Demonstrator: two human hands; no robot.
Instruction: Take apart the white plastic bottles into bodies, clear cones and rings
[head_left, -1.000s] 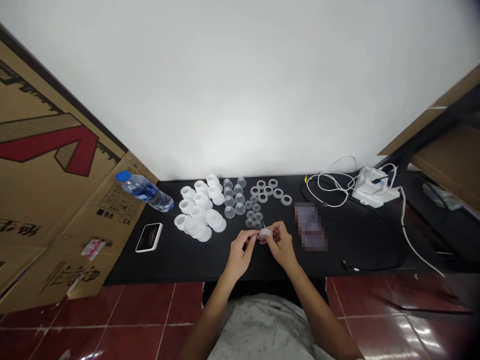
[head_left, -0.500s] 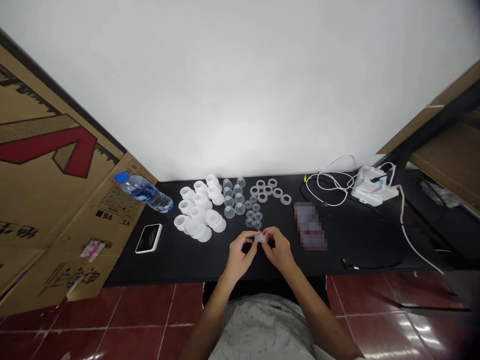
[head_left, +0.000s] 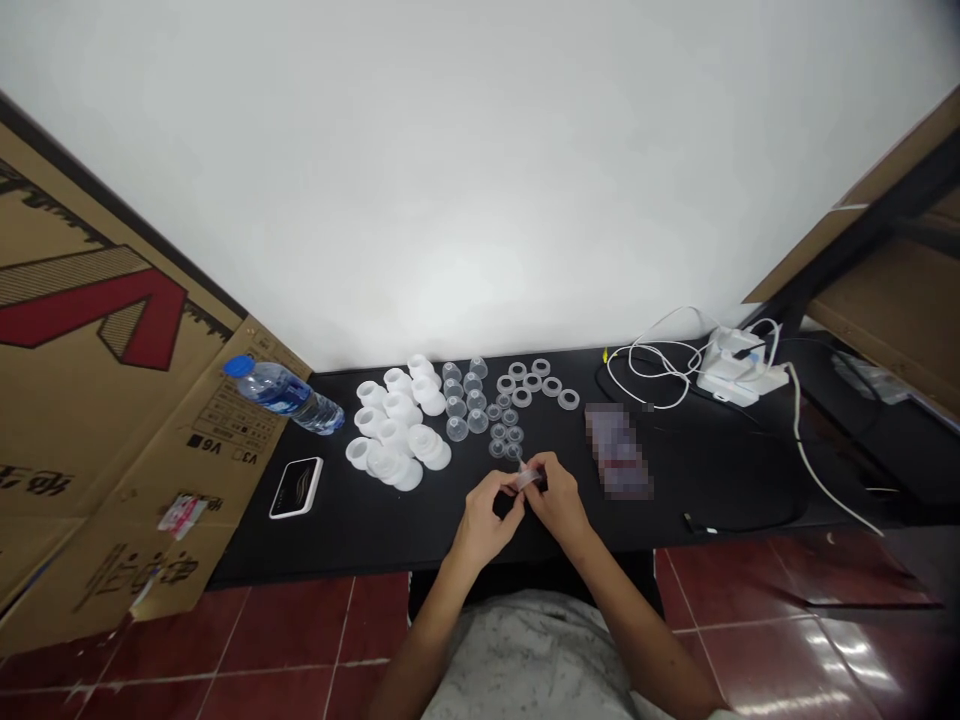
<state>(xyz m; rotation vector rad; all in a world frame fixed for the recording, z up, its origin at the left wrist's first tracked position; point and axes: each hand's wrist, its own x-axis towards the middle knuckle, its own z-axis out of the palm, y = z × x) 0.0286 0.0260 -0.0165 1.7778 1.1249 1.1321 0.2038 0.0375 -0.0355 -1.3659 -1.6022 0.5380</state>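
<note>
My left hand and my right hand meet over the front of the black table. Together they pinch a small clear plastic part between their fingertips. Just beyond the hands lie several small clear caps. Further back sit clear cups and flat rings. White funnel-shaped parts are grouped to the left of them.
A water bottle lies at the table's left end, with a phone in front of it. Cardboard leans at the left. A blurred packet lies at the right, with white cables and a power strip behind it.
Both hands have sunk a little nearer the table's front edge while still working the small part. The view has tilted slightly.
</note>
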